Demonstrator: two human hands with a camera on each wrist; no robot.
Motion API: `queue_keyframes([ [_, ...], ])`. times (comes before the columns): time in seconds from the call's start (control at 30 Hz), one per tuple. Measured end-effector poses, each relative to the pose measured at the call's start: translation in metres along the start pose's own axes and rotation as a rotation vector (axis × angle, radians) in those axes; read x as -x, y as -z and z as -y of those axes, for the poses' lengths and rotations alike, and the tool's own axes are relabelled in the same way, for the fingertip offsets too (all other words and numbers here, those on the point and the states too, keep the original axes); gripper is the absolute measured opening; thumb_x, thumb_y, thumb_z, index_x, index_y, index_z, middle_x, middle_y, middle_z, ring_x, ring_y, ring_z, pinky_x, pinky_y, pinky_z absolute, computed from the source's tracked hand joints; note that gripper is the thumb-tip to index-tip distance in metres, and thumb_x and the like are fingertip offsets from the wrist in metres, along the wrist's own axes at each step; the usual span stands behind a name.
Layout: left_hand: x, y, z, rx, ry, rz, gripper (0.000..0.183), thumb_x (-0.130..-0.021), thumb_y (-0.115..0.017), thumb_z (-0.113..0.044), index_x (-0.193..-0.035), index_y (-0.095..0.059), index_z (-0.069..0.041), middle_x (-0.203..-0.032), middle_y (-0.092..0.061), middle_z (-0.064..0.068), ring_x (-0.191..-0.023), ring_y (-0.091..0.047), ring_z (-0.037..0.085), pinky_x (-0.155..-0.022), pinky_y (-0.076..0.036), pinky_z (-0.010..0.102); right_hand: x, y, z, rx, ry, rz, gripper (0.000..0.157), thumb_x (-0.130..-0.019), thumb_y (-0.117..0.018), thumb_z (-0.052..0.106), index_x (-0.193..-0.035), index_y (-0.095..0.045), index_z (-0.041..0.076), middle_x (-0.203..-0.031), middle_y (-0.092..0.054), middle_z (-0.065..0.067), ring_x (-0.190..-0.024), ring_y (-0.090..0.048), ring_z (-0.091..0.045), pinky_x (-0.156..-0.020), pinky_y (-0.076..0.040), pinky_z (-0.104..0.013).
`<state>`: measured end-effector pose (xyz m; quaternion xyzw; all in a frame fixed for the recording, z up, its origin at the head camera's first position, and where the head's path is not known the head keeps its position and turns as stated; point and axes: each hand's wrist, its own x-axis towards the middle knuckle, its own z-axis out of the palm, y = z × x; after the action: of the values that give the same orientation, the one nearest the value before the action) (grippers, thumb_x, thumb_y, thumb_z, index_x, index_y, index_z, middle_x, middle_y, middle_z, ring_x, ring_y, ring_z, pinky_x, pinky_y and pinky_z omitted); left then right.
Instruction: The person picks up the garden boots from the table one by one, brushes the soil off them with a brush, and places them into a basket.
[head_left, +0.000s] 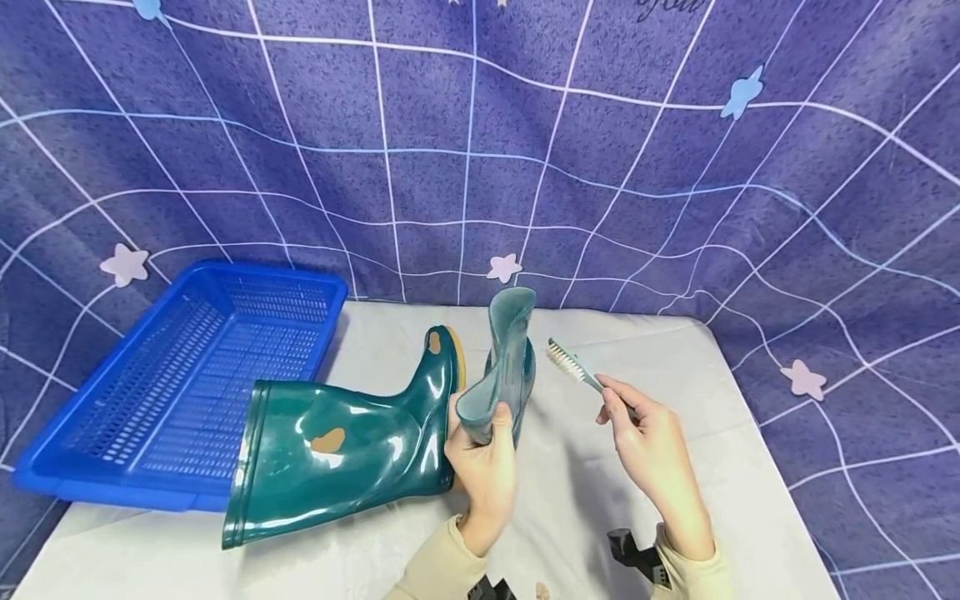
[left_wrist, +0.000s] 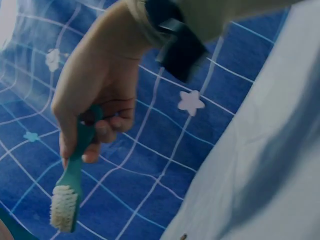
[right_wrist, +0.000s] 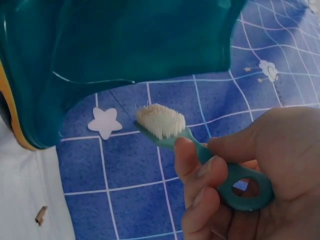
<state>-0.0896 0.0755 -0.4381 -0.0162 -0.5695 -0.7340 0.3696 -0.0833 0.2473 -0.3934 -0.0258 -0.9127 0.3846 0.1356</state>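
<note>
My left hand (head_left: 483,471) grips the top rim of a green rubber boot (head_left: 512,367), with the thumb on one side of the edge. In the head view this boot stands with its opening toward the camera; the right wrist view shows its shaft (right_wrist: 150,40) and yellow sole edge. A green scrub brush (head_left: 573,363) with white bristles is held by its handle in my right hand (head_left: 651,442), apart from the boot. The bristles (right_wrist: 160,121) look slightly brownish at the tip. A second green boot (head_left: 360,429) lies on its side, left of my left hand, with brown patches.
A blue plastic basket (head_left: 187,500) stands at the left, with the lying boot's shaft against or over its near corner. White cloth (head_left: 675,350) covers the table. A small brown scrap (right_wrist: 41,215) lies on it. Behind hangs a blue grid-patterned curtain (head_left: 427,192).
</note>
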Motion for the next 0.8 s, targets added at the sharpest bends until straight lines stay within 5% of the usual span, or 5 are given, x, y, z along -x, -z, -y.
queue_keyframes([
  [0.17,0.002,0.004,0.003,-0.015,0.023,0.122,0.038,-0.087,-0.070,0.005,-0.124,-0.064,-0.005,-0.120,-0.065,0.013,-0.109,-0.066,0.017,-0.091,-0.054,0.023,0.000,0.000,0.001,0.016,0.009,0.014,0.026,-0.103,-0.054,0.030,-0.122,-0.071,0.023,-0.076,-0.069,0.005,-0.050,-0.044,-0.005,-0.047,-0.039,-0.024],
  [0.37,0.004,0.022,0.018,-0.253,0.076,0.218,0.035,-0.079,-0.081,-0.006,-0.111,-0.067,-0.011,-0.100,-0.075,0.005,-0.093,-0.068,0.009,-0.081,-0.054,0.022,0.000,-0.002,0.000,0.031,0.006,0.028,0.027,-0.103,-0.053,0.030,-0.123,-0.070,0.024,-0.076,-0.069,0.006,-0.051,-0.044,-0.006,-0.048,-0.038,-0.024],
  [0.47,-0.004,0.030,0.019,-0.247,0.154,0.261,0.021,-0.079,-0.082,-0.011,-0.097,-0.070,-0.011,-0.088,-0.075,0.005,-0.081,-0.067,0.008,-0.071,-0.054,0.024,0.000,-0.002,-0.001,0.035,0.004,0.030,0.026,-0.103,-0.053,0.030,-0.123,-0.070,0.024,-0.076,-0.068,0.007,-0.050,-0.044,-0.006,-0.048,-0.039,-0.024],
  [0.63,-0.021,0.040,0.014,-0.203,0.312,0.302,0.037,-0.082,-0.081,-0.018,-0.115,-0.066,-0.014,-0.111,-0.071,0.001,-0.101,-0.066,0.011,-0.090,-0.053,0.029,-0.001,-0.005,-0.002,0.045,0.008,0.040,0.026,-0.103,-0.053,0.031,-0.123,-0.069,0.026,-0.075,-0.067,0.010,-0.053,-0.048,-0.007,-0.051,-0.041,-0.024],
  [0.8,-0.036,0.047,0.009,-0.456,0.304,0.345,0.032,-0.086,-0.076,-0.034,-0.110,-0.066,-0.016,-0.101,-0.074,-0.002,-0.095,-0.070,0.015,-0.087,-0.055,0.036,-0.002,-0.006,-0.003,0.054,0.002,0.050,0.028,-0.104,-0.051,0.034,-0.124,-0.069,0.028,-0.075,-0.067,0.010,-0.054,-0.050,-0.008,-0.052,-0.041,-0.025],
])
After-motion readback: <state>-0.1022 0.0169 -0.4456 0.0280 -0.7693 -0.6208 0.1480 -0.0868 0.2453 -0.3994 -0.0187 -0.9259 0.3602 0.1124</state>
